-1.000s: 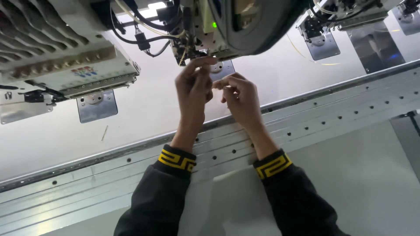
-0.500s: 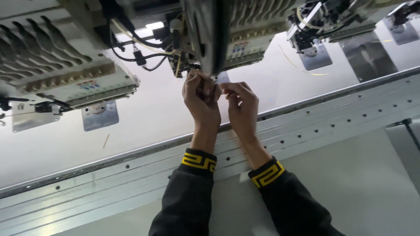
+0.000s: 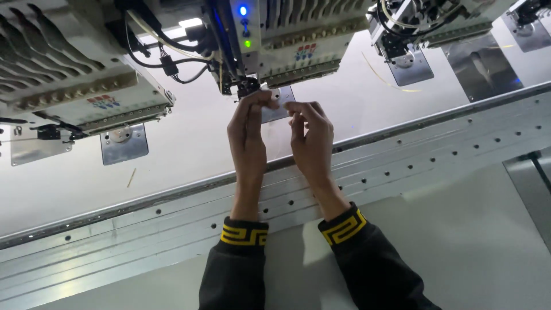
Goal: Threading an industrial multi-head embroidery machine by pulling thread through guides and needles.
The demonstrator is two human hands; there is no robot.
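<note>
Pinching something too fine to make out, likely thread, both hands meet just below the needle assembly point(image 3: 248, 87) of the middle embroidery head point(image 3: 287, 40). Left hand point(image 3: 248, 129) and right hand point(image 3: 313, 138) both pinch at the fingertips. Judged light, limp, breakable; grip near its end. Needle plate point(image 3: 276, 112) lies behind.

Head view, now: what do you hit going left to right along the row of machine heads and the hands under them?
Left machine head → small metal plate → left hand → right hand → metal plate under the right head → larger metal plate at the far right. The middle head overlaps the hands, so it is left out.
</note>
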